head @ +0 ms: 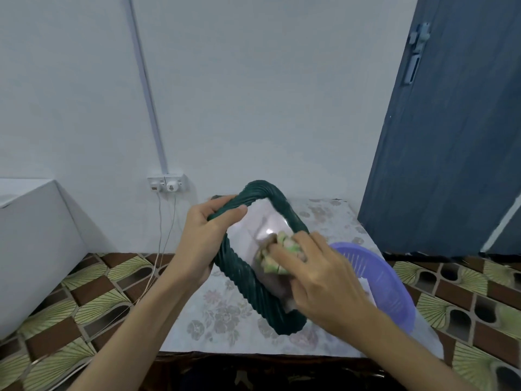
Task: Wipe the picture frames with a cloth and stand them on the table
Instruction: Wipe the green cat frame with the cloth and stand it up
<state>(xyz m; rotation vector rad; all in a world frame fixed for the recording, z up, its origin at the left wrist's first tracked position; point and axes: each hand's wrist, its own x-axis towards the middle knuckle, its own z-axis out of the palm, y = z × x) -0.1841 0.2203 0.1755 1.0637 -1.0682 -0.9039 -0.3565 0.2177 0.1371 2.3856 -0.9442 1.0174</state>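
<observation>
The left hand [207,235] grips the upper left edge of the dark green picture frame [239,275], holding it tilted above the bench [214,314], while the right hand [315,275] is curled round a bunched green-and-white cloth [275,253] and presses it on the glass. With only one edge held, a hard wipe near the lower right could twist the frame out of the grip and drop it onto the bench or against the purple basket [389,289] just beside it. No frame stands on the bench yet.
</observation>
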